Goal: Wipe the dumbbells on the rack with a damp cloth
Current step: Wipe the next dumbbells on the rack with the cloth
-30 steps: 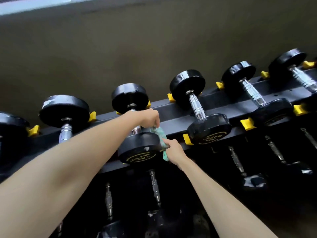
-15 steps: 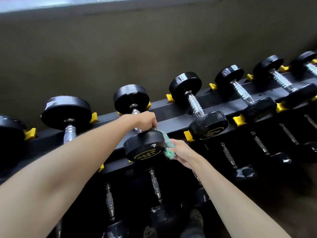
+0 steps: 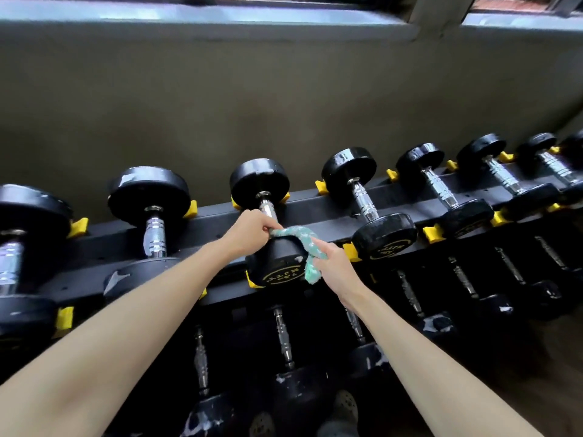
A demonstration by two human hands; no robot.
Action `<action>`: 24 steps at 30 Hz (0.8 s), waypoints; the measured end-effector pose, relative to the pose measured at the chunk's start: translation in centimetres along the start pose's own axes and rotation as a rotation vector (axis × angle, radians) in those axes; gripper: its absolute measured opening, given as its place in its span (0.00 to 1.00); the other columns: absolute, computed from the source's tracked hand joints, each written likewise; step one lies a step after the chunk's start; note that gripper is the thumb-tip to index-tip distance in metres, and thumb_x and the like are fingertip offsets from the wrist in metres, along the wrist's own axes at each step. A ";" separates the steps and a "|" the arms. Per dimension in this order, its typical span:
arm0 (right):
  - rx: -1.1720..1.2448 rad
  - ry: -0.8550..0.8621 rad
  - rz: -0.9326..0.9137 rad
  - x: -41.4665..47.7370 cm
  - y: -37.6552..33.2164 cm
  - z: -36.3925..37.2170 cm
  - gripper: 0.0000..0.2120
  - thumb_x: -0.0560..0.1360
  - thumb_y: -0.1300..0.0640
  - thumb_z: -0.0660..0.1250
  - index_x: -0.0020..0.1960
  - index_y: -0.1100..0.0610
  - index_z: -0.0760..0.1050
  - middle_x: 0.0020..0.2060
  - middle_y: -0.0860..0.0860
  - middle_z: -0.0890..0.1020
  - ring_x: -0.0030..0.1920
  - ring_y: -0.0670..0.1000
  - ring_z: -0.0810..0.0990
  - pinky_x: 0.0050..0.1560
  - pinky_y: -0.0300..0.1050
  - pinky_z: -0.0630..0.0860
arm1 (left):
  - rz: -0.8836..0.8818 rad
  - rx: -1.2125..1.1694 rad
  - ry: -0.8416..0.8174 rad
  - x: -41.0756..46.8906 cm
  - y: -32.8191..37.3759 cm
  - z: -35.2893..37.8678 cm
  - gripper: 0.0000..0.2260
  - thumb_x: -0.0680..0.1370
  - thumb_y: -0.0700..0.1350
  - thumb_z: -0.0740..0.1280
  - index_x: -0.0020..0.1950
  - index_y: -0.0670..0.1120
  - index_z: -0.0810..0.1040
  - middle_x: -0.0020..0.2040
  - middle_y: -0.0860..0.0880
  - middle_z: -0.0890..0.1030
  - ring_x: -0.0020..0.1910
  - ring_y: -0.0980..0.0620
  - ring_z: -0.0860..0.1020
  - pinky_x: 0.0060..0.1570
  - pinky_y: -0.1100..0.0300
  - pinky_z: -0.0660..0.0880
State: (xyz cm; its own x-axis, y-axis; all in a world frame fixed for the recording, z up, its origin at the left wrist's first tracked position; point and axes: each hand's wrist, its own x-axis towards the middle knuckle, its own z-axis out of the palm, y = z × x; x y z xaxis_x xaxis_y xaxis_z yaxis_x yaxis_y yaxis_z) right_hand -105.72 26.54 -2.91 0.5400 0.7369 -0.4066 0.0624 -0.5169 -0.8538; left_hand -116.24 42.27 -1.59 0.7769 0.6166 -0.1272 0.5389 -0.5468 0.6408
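Observation:
A black dumbbell point(image 3: 273, 266) with a chrome handle lies on the top shelf of the black rack point(image 3: 328, 212), its near head facing me with yellow lettering. A green cloth point(image 3: 305, 244) drapes over the top and right side of that near head. My left hand point(image 3: 249, 230) grips one end of the cloth at the handle, just behind the head. My right hand point(image 3: 334, 269) holds the other end of the cloth against the head's right side. The part of the handle under my left hand is hidden.
Several more black dumbbells point(image 3: 375, 209) sit in yellow cradles point(image 3: 433, 233) along the top shelf to both sides. A lower shelf holds further dumbbells point(image 3: 284, 342). A grey wall point(image 3: 284, 105) rises behind the rack, with a window ledge above. My shoes point(image 3: 342, 411) show at the bottom.
The cloth has been drawn from the head's right side up over its top, stretched between both hands. The view has tilted upward and shifted, showing the window ledge.

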 end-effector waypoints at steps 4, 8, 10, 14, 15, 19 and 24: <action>-0.151 0.026 -0.176 -1.6 -0.8 1.5 0.23 0.79 0.66 0.55 0.72 0.54 0.64 0.52 0.53 0.68 0.52 0.47 0.69 0.51 0.32 0.63 | -0.013 -0.082 0.164 -2.2 -1.4 0.3 0.16 0.73 0.30 0.61 0.53 0.42 0.83 0.47 0.44 0.84 0.43 0.49 0.79 0.42 0.68 0.67; -0.337 0.103 -0.332 -2.5 -0.2 2.8 0.21 0.77 0.68 0.58 0.68 0.55 0.69 0.49 0.52 0.68 0.47 0.47 0.69 0.43 0.25 0.64 | -0.001 -0.139 0.269 -4.4 -2.3 0.4 0.15 0.70 0.27 0.61 0.47 0.38 0.83 0.42 0.46 0.80 0.40 0.53 0.73 0.42 0.68 0.66; -0.378 0.126 -0.365 -2.9 0.0 3.5 0.21 0.76 0.69 0.58 0.66 0.56 0.70 0.49 0.51 0.67 0.45 0.48 0.69 0.42 0.22 0.65 | -0.006 -0.125 0.275 -5.6 -2.7 0.8 0.15 0.69 0.26 0.60 0.45 0.38 0.83 0.38 0.50 0.74 0.38 0.52 0.71 0.39 0.67 0.66; -0.444 0.141 -0.404 -3.6 0.5 5.0 0.22 0.74 0.71 0.57 0.65 0.56 0.70 0.49 0.51 0.67 0.44 0.49 0.69 0.38 0.34 0.63 | -0.054 -0.097 0.264 -7.2 -3.0 1.9 0.15 0.70 0.26 0.59 0.45 0.37 0.82 0.38 0.49 0.73 0.40 0.51 0.70 0.39 0.66 0.62; -0.452 0.127 -0.409 -3.6 0.4 5.3 0.23 0.74 0.72 0.56 0.65 0.56 0.71 0.50 0.52 0.68 0.45 0.50 0.69 0.38 0.35 0.62 | -0.073 -0.093 0.248 -7.6 -3.1 2.0 0.15 0.70 0.26 0.59 0.46 0.36 0.82 0.41 0.46 0.76 0.41 0.50 0.71 0.40 0.66 0.62; -0.425 -0.058 -0.381 -4.0 0.7 7.2 0.25 0.74 0.71 0.55 0.68 0.56 0.70 0.50 0.52 0.69 0.52 0.54 0.72 0.53 0.38 0.66 | -0.168 -0.045 0.134 -9.1 -4.5 2.1 0.14 0.71 0.28 0.59 0.50 0.36 0.81 0.49 0.40 0.80 0.49 0.43 0.75 0.49 0.58 0.68; -0.231 -0.220 -0.167 -3.9 0.2 9.3 0.19 0.72 0.71 0.55 0.57 0.59 0.77 0.42 0.52 0.71 0.45 0.50 0.70 0.50 0.43 0.69 | -0.294 -0.018 0.114 -10.9 -4.1 0.9 0.17 0.72 0.29 0.57 0.53 0.39 0.81 0.54 0.43 0.78 0.54 0.45 0.74 0.51 0.60 0.69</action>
State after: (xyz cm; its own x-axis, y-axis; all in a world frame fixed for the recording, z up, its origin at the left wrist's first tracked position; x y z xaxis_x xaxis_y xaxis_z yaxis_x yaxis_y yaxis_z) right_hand -115.64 27.62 -4.53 0.3140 0.8828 -0.3493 0.3360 -0.4475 -0.8288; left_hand -126.64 37.24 -3.54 0.5469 0.8068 -0.2237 0.7283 -0.3267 0.6024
